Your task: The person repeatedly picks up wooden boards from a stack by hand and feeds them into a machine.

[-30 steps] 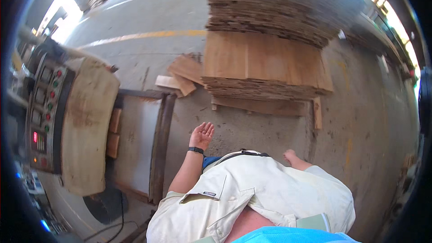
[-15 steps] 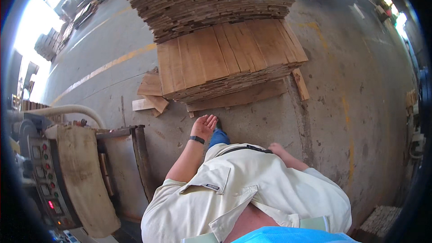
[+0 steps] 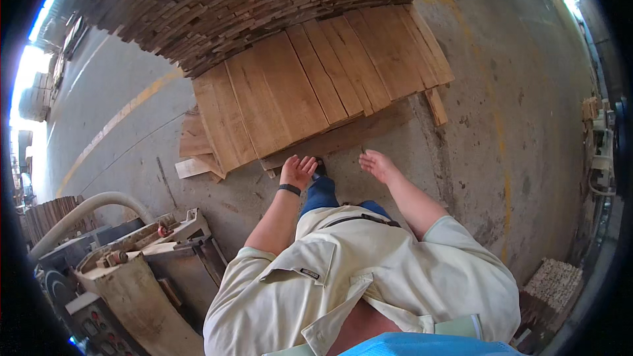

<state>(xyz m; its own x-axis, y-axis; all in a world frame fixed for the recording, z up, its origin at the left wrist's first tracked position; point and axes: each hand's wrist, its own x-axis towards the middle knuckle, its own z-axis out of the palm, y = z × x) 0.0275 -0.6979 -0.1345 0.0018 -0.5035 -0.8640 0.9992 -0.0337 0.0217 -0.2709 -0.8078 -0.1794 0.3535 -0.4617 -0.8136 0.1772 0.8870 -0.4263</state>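
Note:
My left hand, with a dark band on its wrist, is palm up with its fingers loosely spread and nothing in it. It is just short of the near edge of a low stack of wide brown wooden boards. To its right, my right hand is stretched forward with its fingers drawn together. A small dark tip shows at those fingers; what it belongs to is too small to make out. Neither hand touches the boards.
Behind the boards rises a tall stack of narrow wood strips. Offcuts lie on the floor at its left. A machine with a control panel and a pale hose stands at near left. Another wood bundle is at near right.
My right hand has come up and forward from beside my waist toward the boards. The view has shifted closer to the stack, and my left hand stays held out palm up.

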